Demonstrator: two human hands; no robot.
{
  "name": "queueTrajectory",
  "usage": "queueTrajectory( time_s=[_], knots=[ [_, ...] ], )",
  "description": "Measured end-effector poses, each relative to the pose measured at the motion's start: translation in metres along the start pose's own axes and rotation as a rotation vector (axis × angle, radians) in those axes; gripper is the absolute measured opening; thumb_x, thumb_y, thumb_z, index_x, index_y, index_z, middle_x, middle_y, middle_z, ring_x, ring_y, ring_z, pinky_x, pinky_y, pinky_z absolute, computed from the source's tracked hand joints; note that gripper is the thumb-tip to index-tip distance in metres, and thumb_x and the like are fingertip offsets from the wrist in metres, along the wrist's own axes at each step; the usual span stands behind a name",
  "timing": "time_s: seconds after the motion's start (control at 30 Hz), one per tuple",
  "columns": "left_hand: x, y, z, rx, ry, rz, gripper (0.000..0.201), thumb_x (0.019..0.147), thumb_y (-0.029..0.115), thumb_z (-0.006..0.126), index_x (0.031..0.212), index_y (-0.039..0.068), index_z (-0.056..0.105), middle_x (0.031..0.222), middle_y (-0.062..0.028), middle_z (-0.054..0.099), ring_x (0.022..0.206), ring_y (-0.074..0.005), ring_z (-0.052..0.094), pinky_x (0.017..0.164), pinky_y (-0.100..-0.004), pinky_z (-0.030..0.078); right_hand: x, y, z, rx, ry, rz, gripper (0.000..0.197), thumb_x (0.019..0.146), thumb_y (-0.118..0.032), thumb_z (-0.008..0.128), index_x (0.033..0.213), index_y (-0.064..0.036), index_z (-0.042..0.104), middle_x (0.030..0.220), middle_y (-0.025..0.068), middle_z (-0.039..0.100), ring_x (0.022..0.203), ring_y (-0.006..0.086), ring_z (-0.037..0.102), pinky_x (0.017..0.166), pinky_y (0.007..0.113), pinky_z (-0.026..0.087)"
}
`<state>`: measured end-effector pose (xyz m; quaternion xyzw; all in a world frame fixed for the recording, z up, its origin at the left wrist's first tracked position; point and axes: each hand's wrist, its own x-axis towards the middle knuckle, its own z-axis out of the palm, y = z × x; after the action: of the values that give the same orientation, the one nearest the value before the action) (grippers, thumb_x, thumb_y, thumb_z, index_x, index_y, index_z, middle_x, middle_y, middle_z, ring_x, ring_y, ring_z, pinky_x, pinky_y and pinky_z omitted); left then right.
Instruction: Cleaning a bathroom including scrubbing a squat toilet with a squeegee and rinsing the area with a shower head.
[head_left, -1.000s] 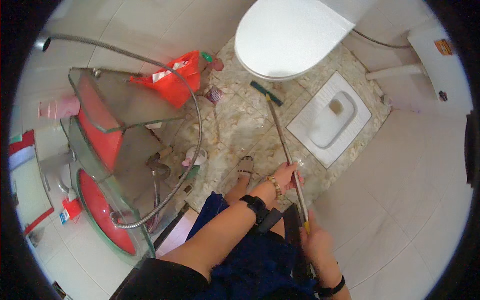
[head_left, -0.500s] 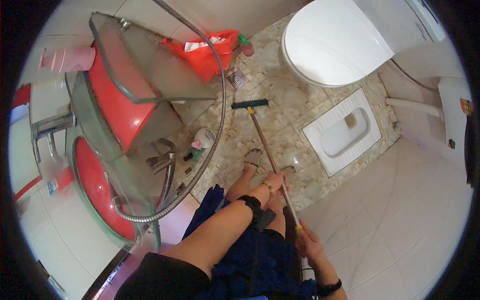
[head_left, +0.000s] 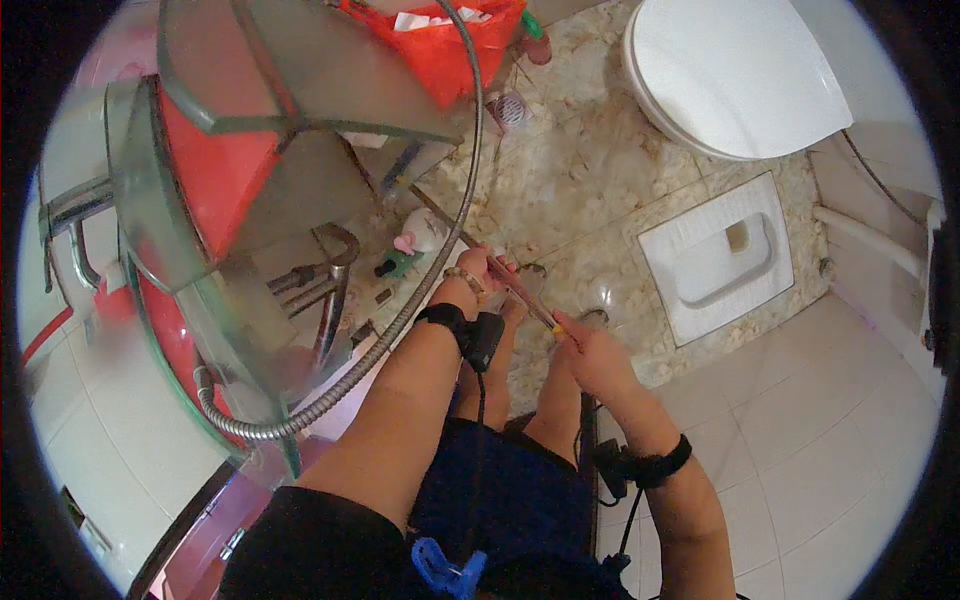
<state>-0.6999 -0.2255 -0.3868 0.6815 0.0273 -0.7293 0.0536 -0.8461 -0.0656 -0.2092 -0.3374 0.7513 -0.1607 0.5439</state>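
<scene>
A long-handled floor brush (head_left: 526, 298) slants from my hands up and left, under the frosted glass shelf (head_left: 330, 170). Its bristle head is hard to make out; a dark blurred shape shows through the glass there. My left hand (head_left: 487, 272) is closed round the middle of the handle. Lower down, near a yellow end piece, my right hand (head_left: 597, 355) grips the handle too. Close to the left hand, a white bottle with a pink top (head_left: 424, 232) and a green bottle (head_left: 400, 263) are on the floor.
A metal shower hose (head_left: 474, 140) loops across the view, partly in front of the brush handle. A red bag (head_left: 465, 55), a floor drain (head_left: 510, 110), a white toilet (head_left: 740, 75) and a squat pan (head_left: 720, 260) lie beyond. The red basin (head_left: 165, 320) is at the left.
The brush head has gone from the open floor leftward under the glass shelf. Both hands have moved up, the right one nearer the left. The view has shifted too.
</scene>
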Motion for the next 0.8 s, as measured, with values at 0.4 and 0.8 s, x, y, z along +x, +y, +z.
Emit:
queueTrajectory(
  time_s=[0.4, 0.8],
  knots=[
    [0.01, -0.028, 0.021, -0.182, -0.137, 0.017, 0.032, 0.088, 0.032, 0.038, 0.083, 0.001, 0.044, 0.067, -0.0107, 0.049, 0.056, -0.0275, 0.049, 0.06, -0.0479, 0.047, -0.009, 0.003, -0.037, 0.004, 0.005, 0.035, 0.032, 0.085, -0.026, 0.043, 0.11, -0.0092, 0.054, 0.078, 0.0181, 0.06, 0.072, 0.0343, 0.058, 0.062, 0.042, 0.045],
    [-0.029, -0.058, 0.007, -0.011, -0.162, 0.131, 0.026, 0.085, 0.033, 0.047, 0.084, 0.007, 0.045, 0.065, -0.0106, 0.048, 0.061, -0.03, 0.051, 0.059, -0.0497, 0.045, -0.053, 0.016, 0.002, 0.433, -0.01, 0.142, 0.036, 0.086, -0.017, 0.045, 0.121, -0.0111, 0.046, 0.069, 0.0036, 0.055, 0.057, 0.0112, 0.049, 0.056, 0.024, 0.042]
  ],
)
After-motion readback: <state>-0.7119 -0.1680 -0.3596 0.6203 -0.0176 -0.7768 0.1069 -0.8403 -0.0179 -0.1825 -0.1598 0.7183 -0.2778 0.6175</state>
